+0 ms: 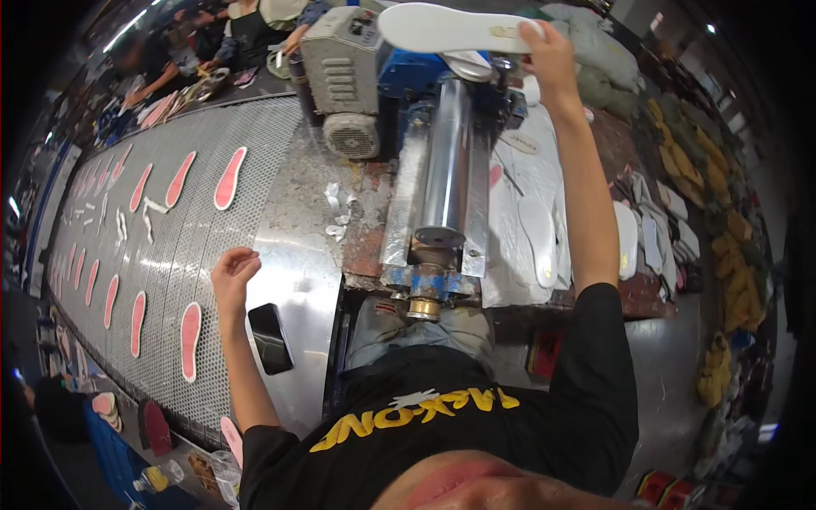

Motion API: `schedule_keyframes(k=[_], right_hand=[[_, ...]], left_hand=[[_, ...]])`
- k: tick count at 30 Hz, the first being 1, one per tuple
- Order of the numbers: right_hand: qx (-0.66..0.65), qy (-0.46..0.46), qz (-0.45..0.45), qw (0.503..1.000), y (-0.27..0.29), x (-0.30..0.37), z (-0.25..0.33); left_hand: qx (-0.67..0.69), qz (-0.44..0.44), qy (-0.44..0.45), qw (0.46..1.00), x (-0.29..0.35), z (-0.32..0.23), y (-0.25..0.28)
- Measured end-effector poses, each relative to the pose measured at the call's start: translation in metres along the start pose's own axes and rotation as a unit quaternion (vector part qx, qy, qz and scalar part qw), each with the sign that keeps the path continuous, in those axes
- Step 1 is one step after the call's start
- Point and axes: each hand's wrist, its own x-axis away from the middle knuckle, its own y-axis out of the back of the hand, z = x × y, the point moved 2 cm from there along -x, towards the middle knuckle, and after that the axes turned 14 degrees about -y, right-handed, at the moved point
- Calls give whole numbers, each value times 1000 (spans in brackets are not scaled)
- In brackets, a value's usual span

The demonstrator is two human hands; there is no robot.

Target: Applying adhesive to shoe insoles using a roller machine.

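My right hand (551,64) is raised at the far side, pinching the heel end of a white shoe insole (438,27). That insole lies level above a roller machine, its broad end pointing left. Under it, more white insole shapes (467,65) rest on the machine's blue part. In front stands the shiny metal roller (445,161). Over the right edge of the mesh conveyor, my left hand (234,276) hovers with its fingers curled in and nothing visible in them. Pink insoles with white rims, one of them a near insole (191,342), lie in rows on the conveyor (223,306).
A grey motor housing (342,68) stands left of the roller. A dark phone (269,338) lies on the metal plate by my left forearm. White insoles (537,238) rest on a plastic-covered table at the right. People (255,38) work beyond the conveyor; filled sacks (599,64) stand behind.
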Motion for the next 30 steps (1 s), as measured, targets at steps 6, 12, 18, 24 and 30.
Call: schedule_keyframes(k=[6,12,18,24,30], right_hand=[[-201,-69,-48,976,118,112,-55],[-118,-122,-102,980,90,151,-110],[-177,-192,-43,964,30,204,-73],[-157,-196,91,964,-13,224,-47],[-163,-204,141,955,-14,219,-53]], left_hand=[[-23,111,4,994,-14,-26,-65],[-51,304,-136,941,-77,-72,-162],[-146,536,-316,769,-117,-117,-228],[-231,555,-333,726,-157,-115,-225],[-261,566,-302,721,-173,-87,-167]])
